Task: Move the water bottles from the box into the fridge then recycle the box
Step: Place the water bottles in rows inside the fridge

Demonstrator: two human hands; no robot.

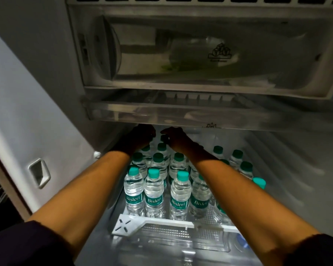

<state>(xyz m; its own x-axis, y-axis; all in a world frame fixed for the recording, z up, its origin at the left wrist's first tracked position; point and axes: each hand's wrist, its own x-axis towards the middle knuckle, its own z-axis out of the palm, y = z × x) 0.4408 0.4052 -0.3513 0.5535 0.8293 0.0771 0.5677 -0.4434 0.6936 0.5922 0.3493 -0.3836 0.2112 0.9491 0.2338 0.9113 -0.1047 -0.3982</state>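
While bottles (154, 191) crowd the shelf (161, 224), both hands reach deep behind them.

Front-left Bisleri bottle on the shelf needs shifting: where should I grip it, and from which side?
Grip the front-left bottle by its green cap and neck, from above. It stands upright with a neighbouring bottle tight on its right, so the body's sides look crowded; the cap is clear.

Clear glossy plastic water bottles (179, 196) with smooth teal plastic caps and shiny printed labels, transparent ribbed shelf (167, 230) edged in matt white plastic, frosted translucent plastic tray (161, 114), dark cloth sleeves (27, 244)
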